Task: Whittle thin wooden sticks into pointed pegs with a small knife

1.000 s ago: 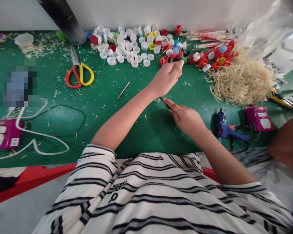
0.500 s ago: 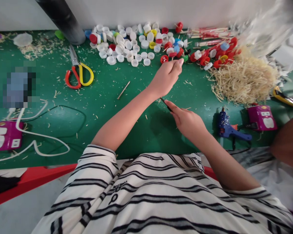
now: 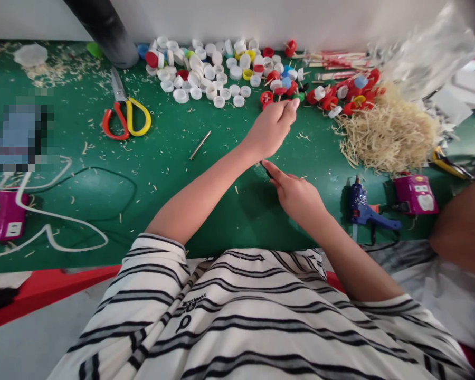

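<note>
My left hand (image 3: 269, 129) reaches across the green table (image 3: 206, 174), its fingers pinched together at the near edge of a heap of bottle caps. Its fingertips touch or nearly touch a red cap (image 3: 266, 97); whether anything sits in the pinch is hidden. Closer to me, my right hand (image 3: 296, 192) is closed on a thin dark tool (image 3: 266, 169) whose tip points up-left toward my left wrist. White caps (image 3: 206, 74) and red and coloured caps on sticks (image 3: 340, 92) lie along the back wall.
Red-and-yellow scissors (image 3: 124, 113) and a metal rod (image 3: 200, 145) lie to the left. To the right are a pile of wood shavings (image 3: 388, 137), a blue glue gun (image 3: 362, 208) and a purple box (image 3: 414, 194). White cable (image 3: 51, 232) loops at left. Another person's arm (image 3: 463, 227) is at right.
My left hand has edged slightly toward the red caps with its pinch kept closed. My right hand with the dark tool has shifted a little up and left, closer to my left wrist.
</note>
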A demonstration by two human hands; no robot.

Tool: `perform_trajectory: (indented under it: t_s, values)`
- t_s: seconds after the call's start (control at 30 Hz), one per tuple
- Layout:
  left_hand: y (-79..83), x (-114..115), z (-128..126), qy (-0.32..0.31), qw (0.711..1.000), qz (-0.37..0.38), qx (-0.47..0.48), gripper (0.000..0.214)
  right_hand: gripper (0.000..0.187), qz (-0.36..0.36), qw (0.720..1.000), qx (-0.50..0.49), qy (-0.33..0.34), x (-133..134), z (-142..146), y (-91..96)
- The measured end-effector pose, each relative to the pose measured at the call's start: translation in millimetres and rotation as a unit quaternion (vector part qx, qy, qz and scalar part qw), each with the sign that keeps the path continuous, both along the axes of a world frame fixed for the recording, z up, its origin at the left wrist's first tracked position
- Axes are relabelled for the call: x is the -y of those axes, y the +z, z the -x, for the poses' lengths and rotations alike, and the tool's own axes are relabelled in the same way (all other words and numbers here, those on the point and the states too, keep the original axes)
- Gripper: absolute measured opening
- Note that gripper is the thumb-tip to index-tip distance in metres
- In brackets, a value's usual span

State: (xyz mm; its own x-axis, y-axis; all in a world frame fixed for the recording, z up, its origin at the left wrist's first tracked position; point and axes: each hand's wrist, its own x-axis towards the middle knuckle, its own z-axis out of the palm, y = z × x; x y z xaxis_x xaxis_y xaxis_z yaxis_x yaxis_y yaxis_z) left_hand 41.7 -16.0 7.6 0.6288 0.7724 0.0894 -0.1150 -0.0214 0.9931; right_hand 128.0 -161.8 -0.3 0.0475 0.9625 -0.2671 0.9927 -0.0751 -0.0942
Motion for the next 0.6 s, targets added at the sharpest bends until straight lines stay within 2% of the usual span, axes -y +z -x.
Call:
perform_trajectory:
  t_s: [0.1,0.27,0.43,0.6]
  values:
    - [0.1,-4,3,0.036,0.998,-0.044,0.008,0.045,0.061,0.006,1.0,0.011,-0.001,-1,2,1.4]
    - [-2.7,-11,5,0.06,0.998,-0.014,0.027,0.047,0.059,0.018,1.0,0.02,0.002,8,0,2.1]
    - [-4.5,-17,8,0.063,0.998,0.027,0.002,0.049,0.058,0.023,0.999,0.026,-0.002,23,-6,-2.0]
    - [-5.4,-15,8,0.046,0.999,-0.012,-0.016,0.051,0.058,0.012,1.0,-0.003,0.0,24,-8,-1.6]
